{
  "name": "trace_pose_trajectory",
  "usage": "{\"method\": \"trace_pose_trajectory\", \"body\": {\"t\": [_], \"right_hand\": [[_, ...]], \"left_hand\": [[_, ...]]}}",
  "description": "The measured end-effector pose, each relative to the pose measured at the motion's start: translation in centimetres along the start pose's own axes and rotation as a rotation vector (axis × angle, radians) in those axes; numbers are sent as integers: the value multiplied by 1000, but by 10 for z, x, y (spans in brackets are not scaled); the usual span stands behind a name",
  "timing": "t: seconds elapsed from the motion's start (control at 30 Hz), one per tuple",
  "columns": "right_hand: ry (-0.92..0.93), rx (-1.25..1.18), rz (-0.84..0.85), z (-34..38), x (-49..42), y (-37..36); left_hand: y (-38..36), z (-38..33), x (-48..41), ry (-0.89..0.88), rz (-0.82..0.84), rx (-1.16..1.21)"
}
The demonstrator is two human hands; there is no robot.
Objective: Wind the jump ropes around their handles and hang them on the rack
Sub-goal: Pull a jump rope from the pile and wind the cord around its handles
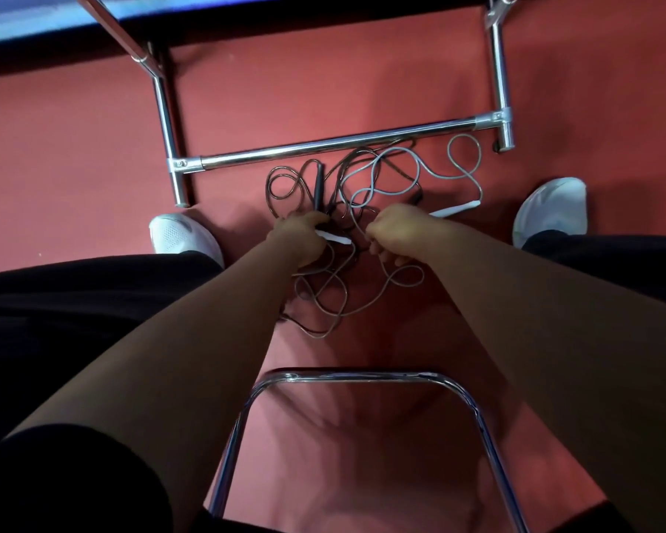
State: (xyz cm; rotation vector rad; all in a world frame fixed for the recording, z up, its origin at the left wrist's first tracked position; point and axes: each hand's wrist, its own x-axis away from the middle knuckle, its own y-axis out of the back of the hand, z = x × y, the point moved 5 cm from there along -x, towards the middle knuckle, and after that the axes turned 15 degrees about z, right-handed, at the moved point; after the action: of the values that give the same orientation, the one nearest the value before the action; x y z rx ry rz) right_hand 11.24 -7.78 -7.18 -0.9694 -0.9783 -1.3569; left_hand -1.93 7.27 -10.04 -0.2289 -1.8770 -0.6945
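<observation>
A tangle of jump ropes [366,178] lies on the red floor between my feet, thin grey and dark cords looping over one another. My left hand [298,240] grips a white handle [333,237] at the heap's left side. A dark handle [318,186] lies just beyond it. My right hand [395,232] is curled and pinches a grey cord in the middle of the heap. The other white handle [454,210] lies on the floor to the right of that hand. The chrome rack [335,146] stands right behind the ropes, its low crossbar nearest them.
My white shoes [183,236] [550,209] flank the ropes. A chrome tube frame [362,377] sits close under me. A dark-edged blue surface [35,21] runs along the top left. The rack's uprights [166,109] [500,71] rise on both sides.
</observation>
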Motion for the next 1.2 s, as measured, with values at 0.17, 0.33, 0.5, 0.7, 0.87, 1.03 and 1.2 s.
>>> {"method": "trace_pose_trajectory", "body": {"t": [0.17,0.33,0.5,0.7,0.87,1.03,1.2], "right_hand": [[-7,-10,-27,2,2,0],[100,-188,-70,21,3,4],[228,-444,-173,54,20,22],[430,-333,-371,76,85,38],[521,-113,-344,87,170,31],[649,-87,-374,105,256,29],[803,-187,-400,119,341,43]], "left_hand": [[11,-2,-11,-37,-106,95],[28,-9,4,-157,-190,663],[37,-46,45,-314,98,914],[51,-66,83,-377,115,894],[98,-69,128,-175,-318,493],[117,-102,175,-279,-211,367],[133,-123,228,-271,-169,-28]]}}
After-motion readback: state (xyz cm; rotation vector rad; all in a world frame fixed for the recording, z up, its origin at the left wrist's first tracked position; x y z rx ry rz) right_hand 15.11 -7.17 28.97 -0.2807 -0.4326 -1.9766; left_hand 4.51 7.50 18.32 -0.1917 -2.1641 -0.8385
